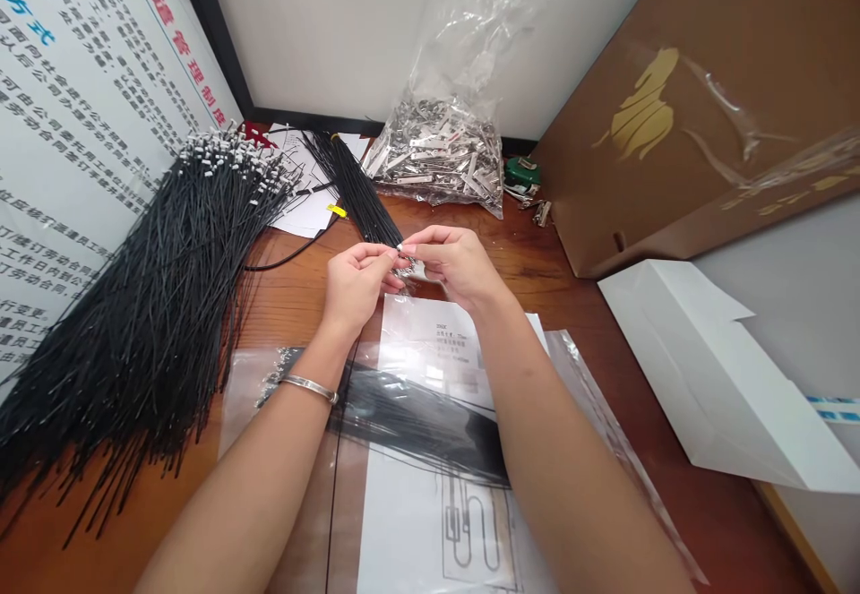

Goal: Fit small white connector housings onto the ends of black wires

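Note:
My left hand [356,285] and my right hand [453,262] meet over the middle of the table, fingertips closed in a pinch. Between them shows a small white connector [401,248] that looks joined to a thin black wire; the fingers cover most of it. Just beyond lies a tied bundle of black wires [359,191], its near ends with small metal tips by my fingers. A large heap of black wires with white connectors [154,298] leans at the left. Under my forearms, more black wires [409,410] lie with a clear plastic bag [235,397] and a printed drawing sheet [403,504].
A clear bag of flat metal pieces [440,150] stands against the back wall, with a green tape measure [522,173] beside it. On the right are a big brown box [605,182] and a white carton [705,370]. A printed poster [100,83] covers the left side.

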The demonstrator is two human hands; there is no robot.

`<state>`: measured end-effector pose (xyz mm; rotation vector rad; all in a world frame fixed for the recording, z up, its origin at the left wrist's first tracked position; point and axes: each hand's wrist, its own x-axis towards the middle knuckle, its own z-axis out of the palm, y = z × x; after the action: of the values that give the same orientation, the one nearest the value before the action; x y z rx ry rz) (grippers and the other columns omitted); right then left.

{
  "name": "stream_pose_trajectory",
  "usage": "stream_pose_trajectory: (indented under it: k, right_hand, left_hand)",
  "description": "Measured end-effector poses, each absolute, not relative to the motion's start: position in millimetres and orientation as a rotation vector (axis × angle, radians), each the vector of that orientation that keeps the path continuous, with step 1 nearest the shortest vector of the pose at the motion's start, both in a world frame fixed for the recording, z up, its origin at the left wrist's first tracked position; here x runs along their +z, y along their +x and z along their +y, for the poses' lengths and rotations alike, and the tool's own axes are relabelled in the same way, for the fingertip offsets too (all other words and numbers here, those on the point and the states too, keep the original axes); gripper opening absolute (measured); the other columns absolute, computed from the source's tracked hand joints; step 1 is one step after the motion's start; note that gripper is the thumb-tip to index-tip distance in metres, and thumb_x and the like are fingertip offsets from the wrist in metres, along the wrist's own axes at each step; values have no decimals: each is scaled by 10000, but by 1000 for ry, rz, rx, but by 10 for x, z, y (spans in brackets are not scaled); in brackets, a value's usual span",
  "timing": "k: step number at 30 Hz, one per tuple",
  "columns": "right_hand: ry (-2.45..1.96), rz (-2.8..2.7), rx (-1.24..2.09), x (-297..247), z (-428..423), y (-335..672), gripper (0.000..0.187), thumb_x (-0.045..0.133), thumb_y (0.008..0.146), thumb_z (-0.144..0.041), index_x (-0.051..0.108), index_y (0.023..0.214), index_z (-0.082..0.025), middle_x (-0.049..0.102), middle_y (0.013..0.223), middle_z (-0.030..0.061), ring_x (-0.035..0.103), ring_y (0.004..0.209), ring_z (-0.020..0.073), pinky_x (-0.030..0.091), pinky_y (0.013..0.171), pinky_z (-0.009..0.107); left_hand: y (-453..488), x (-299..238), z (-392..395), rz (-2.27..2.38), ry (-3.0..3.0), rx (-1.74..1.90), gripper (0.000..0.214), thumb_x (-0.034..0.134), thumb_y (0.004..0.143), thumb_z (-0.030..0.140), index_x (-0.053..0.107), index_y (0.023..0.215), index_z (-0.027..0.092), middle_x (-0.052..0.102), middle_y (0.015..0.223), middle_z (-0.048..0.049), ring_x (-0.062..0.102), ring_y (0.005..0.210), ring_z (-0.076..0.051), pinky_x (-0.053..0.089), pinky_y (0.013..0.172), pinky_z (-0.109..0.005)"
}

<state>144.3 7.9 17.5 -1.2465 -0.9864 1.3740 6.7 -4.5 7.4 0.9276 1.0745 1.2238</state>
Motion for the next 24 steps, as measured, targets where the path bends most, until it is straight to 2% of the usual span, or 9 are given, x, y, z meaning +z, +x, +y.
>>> stream_pose_trajectory:
  k: [6,13,24]
  right_hand:
    - [-1230,-1033,1351,166,88,1464,163,769,489,-242,687,601,-157,633,576,3,378,467,54,204,453,240]
    - [-1219,-1330,1041,135,88,1481,82,727,586,-232,701,619,-162,665,613,23,518,563,109,380,557,278]
    - [-1241,-1404,990,103,99,1483,65,703,629,-221,698,632,-157,654,588,19,552,557,124,415,574,294]
  left_hand:
    - [72,92,-53,1098,912,1202,140,701,684,233,656,729,109,729,675,-60,602,453,-96,498,474,-216]
    - [69,79,-41,1126,923,1194,118,691,688,220,648,710,112,729,671,-65,607,461,-97,509,487,-217]
    - [71,16,-42,1136,991,1207,125,682,706,232,648,723,113,726,676,-61,615,482,-97,522,503,-218]
